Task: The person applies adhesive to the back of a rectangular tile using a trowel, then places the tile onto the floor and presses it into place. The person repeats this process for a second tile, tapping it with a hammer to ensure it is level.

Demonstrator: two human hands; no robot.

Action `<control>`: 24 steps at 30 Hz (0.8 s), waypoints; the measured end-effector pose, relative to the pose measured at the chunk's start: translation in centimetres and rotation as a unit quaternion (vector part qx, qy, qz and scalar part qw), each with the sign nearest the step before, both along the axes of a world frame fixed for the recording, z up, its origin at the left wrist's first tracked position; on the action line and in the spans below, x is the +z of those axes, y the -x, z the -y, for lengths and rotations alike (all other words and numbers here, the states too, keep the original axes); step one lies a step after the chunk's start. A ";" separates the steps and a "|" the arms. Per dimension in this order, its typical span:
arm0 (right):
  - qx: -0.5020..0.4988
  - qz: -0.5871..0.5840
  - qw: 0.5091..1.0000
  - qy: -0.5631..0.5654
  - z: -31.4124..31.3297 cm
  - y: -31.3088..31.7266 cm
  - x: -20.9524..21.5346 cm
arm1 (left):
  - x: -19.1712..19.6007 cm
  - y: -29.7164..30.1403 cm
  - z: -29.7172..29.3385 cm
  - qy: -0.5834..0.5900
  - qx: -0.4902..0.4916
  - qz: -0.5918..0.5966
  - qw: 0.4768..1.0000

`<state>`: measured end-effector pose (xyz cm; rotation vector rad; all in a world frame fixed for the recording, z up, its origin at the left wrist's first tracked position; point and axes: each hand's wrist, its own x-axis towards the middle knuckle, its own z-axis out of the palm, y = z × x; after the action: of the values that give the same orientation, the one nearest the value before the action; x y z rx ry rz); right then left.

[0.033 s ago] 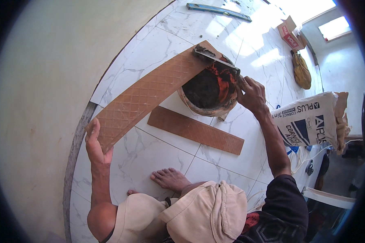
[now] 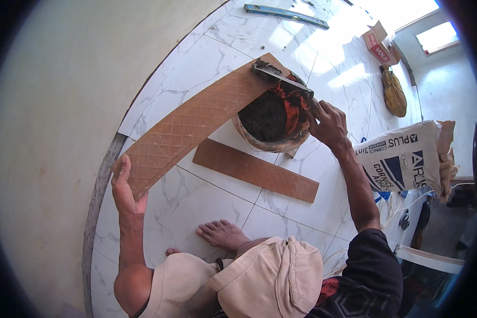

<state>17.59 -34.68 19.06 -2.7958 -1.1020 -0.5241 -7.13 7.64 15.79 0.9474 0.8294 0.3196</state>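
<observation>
Head view: no clear shift since a moment ago, so apparently at the same stage of work. Gripping the ridged brown tile strip (image 2: pixel 191 119) near-end in the left hand (image 2: pixel 126 191), far end over the mortar bucket (image 2: pixel 282 146); clasping a paste-smeared trowel (image 2: pixel 286 79) across that end in the right hand (image 2: pixel 331 124).

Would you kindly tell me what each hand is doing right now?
Left hand: closed, holding the long brown strip by its near end.
Right hand: closed, holding a trowel.
</observation>
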 end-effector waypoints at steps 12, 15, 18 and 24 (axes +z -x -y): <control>0.013 0.008 0.999 0.045 -0.6 0.4 0.0 | 1.2 -0.7 0.5 0.008 0.022 -0.010 1.000; 0.024 0.047 0.998 0.042 -1.0 1.1 -0.3 | 2.3 -1.0 1.0 -0.010 0.040 -0.052 0.998; 0.005 0.047 0.997 0.063 -1.3 2.2 -0.5 | 2.2 -1.0 0.7 0.000 0.030 -0.049 0.998; 0.005 0.008 0.998 0.061 -2.0 3.8 -0.4 | 2.5 -1.1 0.8 0.009 0.044 -0.045 0.998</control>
<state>13.79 -32.67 18.63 -2.8931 -1.1895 -0.4935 -6.01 6.86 18.30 0.9147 0.9571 0.3469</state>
